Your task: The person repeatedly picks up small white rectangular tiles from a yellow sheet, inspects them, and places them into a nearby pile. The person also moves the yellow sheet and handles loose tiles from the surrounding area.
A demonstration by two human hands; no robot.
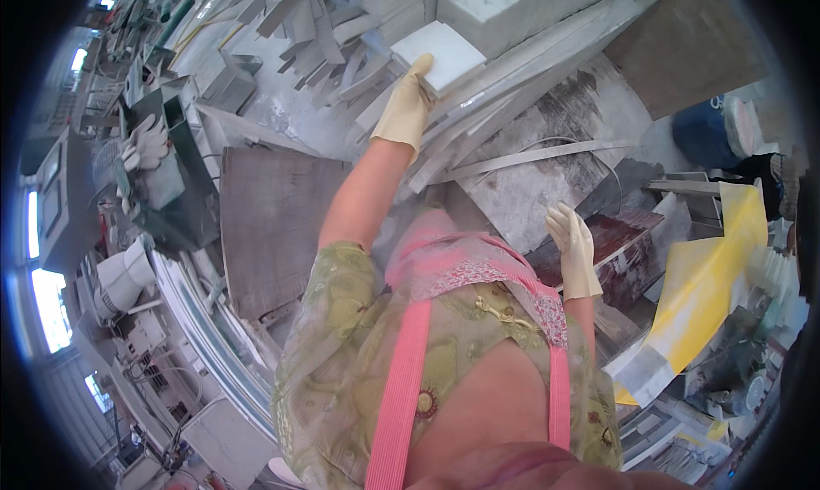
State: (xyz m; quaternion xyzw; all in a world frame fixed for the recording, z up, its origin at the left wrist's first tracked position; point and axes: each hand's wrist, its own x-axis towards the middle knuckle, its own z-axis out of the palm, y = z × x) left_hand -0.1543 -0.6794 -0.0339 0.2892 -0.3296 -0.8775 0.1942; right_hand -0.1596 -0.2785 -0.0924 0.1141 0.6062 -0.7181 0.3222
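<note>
My left hand point(407, 105), in a cream rubber glove, reaches out to a white square tile point(442, 56). One digit lies over the tile's near edge; the other fingers are hidden below it. The tile rests on a long grey-white ledge point(512, 80), beside a thick pale stone block point(521, 11). Lower and to the right, my right hand point(574, 244) wears a matching glove. Its fingers stretch out together and hold nothing. It hovers near a dusty reddish-brown box-like piece point(611, 255).
Loose grey strips point(320, 41) pile up left of the tile. A brown board point(273, 225) leans at my left. To the right are a blue drum point(709, 135) and a yellow-and-white sheet point(700, 276). A thin pale strip point(547, 155) crosses a dusty panel ahead.
</note>
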